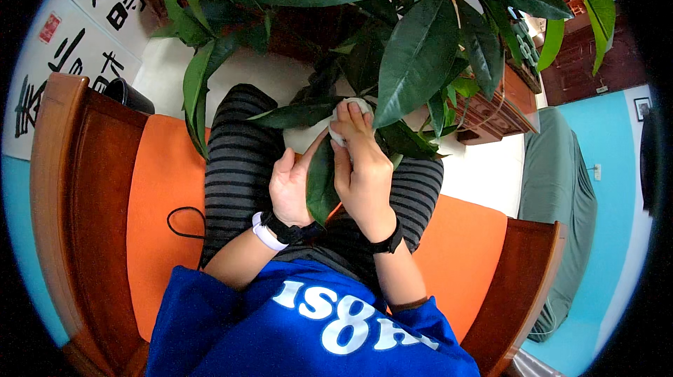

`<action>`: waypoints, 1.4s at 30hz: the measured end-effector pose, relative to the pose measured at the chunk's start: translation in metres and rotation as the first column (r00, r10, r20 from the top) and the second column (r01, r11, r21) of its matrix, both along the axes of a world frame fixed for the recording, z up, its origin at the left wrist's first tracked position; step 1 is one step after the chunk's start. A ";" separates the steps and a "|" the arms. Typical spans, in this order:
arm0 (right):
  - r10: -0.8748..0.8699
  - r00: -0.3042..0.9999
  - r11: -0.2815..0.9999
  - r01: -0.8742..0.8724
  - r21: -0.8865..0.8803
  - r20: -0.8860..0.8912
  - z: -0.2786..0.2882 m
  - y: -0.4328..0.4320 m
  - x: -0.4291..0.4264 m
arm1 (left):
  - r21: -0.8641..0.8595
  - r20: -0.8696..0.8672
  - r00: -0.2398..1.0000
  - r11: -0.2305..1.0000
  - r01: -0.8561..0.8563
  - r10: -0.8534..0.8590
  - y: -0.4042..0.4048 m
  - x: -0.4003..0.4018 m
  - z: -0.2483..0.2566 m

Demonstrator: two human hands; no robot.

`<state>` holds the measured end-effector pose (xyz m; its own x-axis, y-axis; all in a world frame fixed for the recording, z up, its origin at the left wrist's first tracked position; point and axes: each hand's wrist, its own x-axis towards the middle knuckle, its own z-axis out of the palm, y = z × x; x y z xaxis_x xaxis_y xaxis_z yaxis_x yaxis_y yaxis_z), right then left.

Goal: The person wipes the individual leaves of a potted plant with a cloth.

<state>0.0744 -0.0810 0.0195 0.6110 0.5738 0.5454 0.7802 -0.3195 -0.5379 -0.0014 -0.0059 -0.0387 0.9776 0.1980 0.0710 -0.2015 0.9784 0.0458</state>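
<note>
A long dark green leaf (322,185) of a potted-type plant hangs over my lap, its tip pointing towards me. Along its left edge lies my left hand (292,188), palm up and thumb apart, with the leaf resting over its fingers. Most of those fingers are hidden underneath. My right hand (363,161) grips a wad of white cloth or tissue (360,105) and presses it on the leaf's upper part. Which of the two materials it is, I cannot tell.
Broad leaves (418,56) spread close above and beyond my hands. I sit on an orange cushion (462,251) between wooden armrests (58,167). A carved wooden cabinet (497,109) stands at right, near a green-covered object (552,167). A black bin (129,96) is at left.
</note>
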 end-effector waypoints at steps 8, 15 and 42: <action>0.072 0.997 0.994 -0.075 -0.083 -0.035 0.009 -0.009 -0.037 | -0.080 -0.089 0.996 0.997 -0.018 0.011 0.004 -0.001 0.023; 0.272 0.937 0.958 -0.286 -0.035 -0.217 0.009 -0.031 -0.072 | -0.096 0.031 0.999 0.995 0.035 -0.032 0.013 0.001 0.037; 0.000 1.000 0.998 0.001 0.062 -0.017 -0.003 0.017 -0.002 | 0.020 -0.139 0.990 1.000 0.013 -0.010 0.009 -0.003 0.011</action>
